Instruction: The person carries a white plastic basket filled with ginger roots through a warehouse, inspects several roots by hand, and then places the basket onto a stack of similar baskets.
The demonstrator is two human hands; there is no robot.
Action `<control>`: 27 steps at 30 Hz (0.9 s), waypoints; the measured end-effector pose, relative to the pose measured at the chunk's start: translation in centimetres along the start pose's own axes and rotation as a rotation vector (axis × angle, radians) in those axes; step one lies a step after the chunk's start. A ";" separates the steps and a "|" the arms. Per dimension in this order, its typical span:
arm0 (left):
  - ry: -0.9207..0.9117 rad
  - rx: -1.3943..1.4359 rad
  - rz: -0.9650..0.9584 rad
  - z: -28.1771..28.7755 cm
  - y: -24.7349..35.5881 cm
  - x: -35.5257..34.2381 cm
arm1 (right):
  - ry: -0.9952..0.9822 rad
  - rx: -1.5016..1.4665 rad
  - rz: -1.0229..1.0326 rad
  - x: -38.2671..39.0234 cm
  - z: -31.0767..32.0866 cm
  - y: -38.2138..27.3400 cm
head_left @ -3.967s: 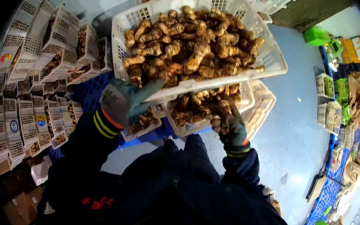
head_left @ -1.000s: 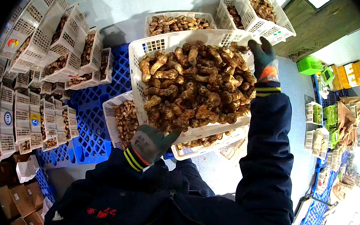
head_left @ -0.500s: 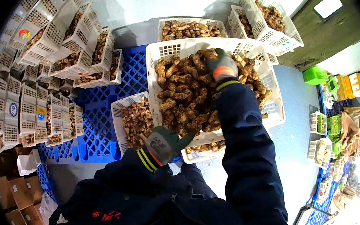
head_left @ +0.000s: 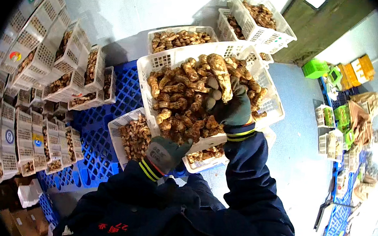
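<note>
A big white plastic crate (head_left: pixel 272 97) heaped with brown, thick-stemmed mushrooms (head_left: pixel 172 103) spreads out before me. My right hand (head_left: pixel 234 105), in a dark-and-grey work glove, is closed round one large mushroom (head_left: pixel 220 71) and holds it just over the heap, cap pointing away from me. My left hand (head_left: pixel 165 154), gloved alike, grips the near left corner of the crate; its thumb points right along the near wall, while the other fingers are partly hidden. Beneath that corner, a smaller white crate (head_left: pixel 115 128) carries smaller mushrooms (head_left: pixel 135 133).
More crates of mushrooms stand behind, including a filled one (head_left: pixel 150 40) and a stack (head_left: pixel 271 37) at far right. Many stacked crates (head_left: pixel 66 84) line the left side. Blue pallets (head_left: pixel 100 129) lie under them. Cardboard boxes (head_left: pixel 26 220) sit low at left, green baskets (head_left: pixel 315 69) at right.
My right hand has come back from the far part of the heap and now holds a large mushroom up. My left hand stays at the crate's near corner. The view has shifted slightly.
</note>
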State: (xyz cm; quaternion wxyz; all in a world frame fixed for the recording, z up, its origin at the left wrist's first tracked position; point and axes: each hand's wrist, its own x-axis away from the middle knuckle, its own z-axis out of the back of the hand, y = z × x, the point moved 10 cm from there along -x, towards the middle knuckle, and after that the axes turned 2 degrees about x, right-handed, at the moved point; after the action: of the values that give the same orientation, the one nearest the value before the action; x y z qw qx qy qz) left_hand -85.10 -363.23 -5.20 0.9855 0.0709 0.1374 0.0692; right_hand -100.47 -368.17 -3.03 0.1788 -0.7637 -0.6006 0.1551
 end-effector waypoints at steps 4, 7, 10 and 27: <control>0.000 0.026 0.017 0.1 0.5 -0.7 | -0.048 -0.036 -0.063 2.6 -1.4 1.7; 0.131 0.031 -0.018 1.3 1.3 -0.9 | -0.061 -0.071 -0.058 3.8 -2.2 2.4; 0.198 0.046 -0.036 1.8 1.8 -0.7 | -0.119 -0.111 -0.036 4.6 -3.2 2.9; 0.188 0.251 0.015 0.8 0.0 2.8 | -0.082 1.053 0.080 6.5 -1.9 3.3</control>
State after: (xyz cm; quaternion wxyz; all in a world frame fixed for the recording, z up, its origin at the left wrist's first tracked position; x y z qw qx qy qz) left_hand -82.24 -362.95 -5.16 0.9512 0.1877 0.2361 0.0652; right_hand -95.31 -362.68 -3.03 0.5085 -0.5861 -0.4182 0.4724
